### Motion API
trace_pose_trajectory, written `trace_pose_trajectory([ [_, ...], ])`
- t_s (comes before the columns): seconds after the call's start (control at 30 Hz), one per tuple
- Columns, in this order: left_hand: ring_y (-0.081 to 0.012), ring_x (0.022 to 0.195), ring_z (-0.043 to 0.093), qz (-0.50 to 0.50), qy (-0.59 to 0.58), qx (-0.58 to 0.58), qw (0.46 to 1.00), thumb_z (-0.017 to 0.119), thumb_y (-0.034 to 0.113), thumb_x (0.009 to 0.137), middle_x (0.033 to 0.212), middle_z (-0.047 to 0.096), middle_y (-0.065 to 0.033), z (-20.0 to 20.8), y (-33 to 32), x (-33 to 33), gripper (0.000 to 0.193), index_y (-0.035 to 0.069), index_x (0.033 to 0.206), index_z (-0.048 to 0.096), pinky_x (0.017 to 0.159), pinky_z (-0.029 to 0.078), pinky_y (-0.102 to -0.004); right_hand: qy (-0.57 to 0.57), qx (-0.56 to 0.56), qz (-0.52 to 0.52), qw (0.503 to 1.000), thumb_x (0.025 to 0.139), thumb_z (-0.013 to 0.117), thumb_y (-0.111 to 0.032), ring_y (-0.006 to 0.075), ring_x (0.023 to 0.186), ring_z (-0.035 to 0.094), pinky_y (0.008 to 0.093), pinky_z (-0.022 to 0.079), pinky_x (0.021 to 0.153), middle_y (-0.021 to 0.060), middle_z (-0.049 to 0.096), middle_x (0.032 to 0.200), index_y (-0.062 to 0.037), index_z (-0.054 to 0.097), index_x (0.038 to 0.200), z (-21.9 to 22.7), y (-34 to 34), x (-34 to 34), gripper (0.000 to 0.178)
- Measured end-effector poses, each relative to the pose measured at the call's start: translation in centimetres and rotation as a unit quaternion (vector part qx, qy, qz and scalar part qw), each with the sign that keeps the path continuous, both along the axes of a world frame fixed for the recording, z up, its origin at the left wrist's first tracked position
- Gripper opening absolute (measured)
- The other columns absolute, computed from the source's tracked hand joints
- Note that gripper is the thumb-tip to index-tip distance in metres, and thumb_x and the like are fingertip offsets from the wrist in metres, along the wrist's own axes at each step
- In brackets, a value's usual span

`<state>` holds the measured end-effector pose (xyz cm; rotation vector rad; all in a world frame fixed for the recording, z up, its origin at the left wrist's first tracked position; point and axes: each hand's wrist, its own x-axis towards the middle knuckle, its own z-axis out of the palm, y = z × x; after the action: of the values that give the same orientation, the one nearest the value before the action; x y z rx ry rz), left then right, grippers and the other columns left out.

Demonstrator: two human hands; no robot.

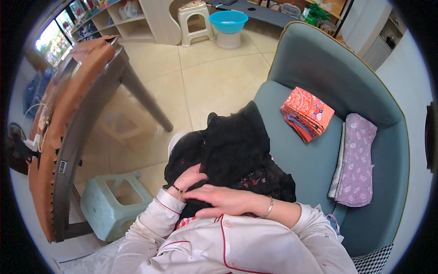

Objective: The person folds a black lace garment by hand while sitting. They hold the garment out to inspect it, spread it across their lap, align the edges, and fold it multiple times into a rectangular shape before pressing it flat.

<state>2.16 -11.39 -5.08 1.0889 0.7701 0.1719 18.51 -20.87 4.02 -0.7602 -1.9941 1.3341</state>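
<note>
A black, partly see-through garment [235,141] with a few red floral patches lies over my lap. At its near left edge, my left hand [190,178] is closed on the black fabric, its fingers partly hidden; a beaded bracelet circles that wrist. My right hand [223,199] reaches across to the left, flat on the garment with fingers stretched out, its fingertips close to my left wrist. A bangle is on the right wrist. Some red-and-white checked cloth [185,222] peeks out below the hands.
On the teal sofa [292,164] to my right lie a folded orange patterned cloth [308,114] and folded purple floral cloth [357,160]. A brown-covered table [86,77] and pale green stool [114,205] stand left. Beyond are a beige stool [195,23] and blue basin [228,20].
</note>
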Motion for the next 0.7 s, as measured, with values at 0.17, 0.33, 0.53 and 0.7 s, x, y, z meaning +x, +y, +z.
trace_pose_trajectory([
  [0.17,-0.0160,0.104,0.057,0.050,0.004,-0.006,0.999,0.042,-0.013,0.072,0.112,0.062,-0.0069,-0.2,-1.9,-2.7,0.050,-0.002,0.119,0.055,0.094,0.043,-0.0276,-0.078,-0.122,0.042,0.988,0.089,0.061,-0.023,0.0240,0.091,0.064,0.0340,0.051,0.079,0.0133,0.064,0.101,-0.0050,0.052,0.124,2.3,2.4,2.4,0.041],
  [0.33,-0.0282,0.103,0.060,-0.081,0.140,0.279,0.947,0.046,-0.008,0.070,0.109,0.063,-0.0196,-0.9,-3.2,-3.1,0.045,-0.003,0.114,0.054,0.088,0.046,-0.0299,-0.186,-0.067,-0.485,0.852,0.084,0.064,-0.031,0.0307,0.089,0.065,0.0358,0.051,0.079,0.0196,0.067,0.098,0.0006,0.062,0.107,-7.2,11.4,13.5,0.038],
  [0.53,-0.0192,0.092,0.061,-0.022,0.112,0.293,0.949,0.041,-0.010,0.071,0.098,0.065,-0.0156,2.5,-4.5,-3.3,0.048,0.002,0.115,0.058,0.083,0.046,-0.0281,-0.335,-0.177,-0.596,0.708,0.079,0.065,-0.045,0.0395,0.106,0.057,0.0418,0.045,0.090,0.0274,0.061,0.109,0.0072,0.058,0.111,-16.2,16.2,20.4,0.061],
  [0.7,-0.0301,0.091,0.061,-0.005,0.139,0.281,0.950,0.043,-0.009,0.071,0.098,0.061,-0.0202,1.8,-5.1,-5.2,0.047,0.003,0.114,0.055,0.082,0.047,-0.0318,-0.320,-0.149,-0.540,0.764,0.077,0.068,-0.046,0.0378,0.105,0.059,0.0401,0.047,0.089,0.0283,0.061,0.108,0.0100,0.058,0.111,-16.4,19.1,18.3,0.067],
])
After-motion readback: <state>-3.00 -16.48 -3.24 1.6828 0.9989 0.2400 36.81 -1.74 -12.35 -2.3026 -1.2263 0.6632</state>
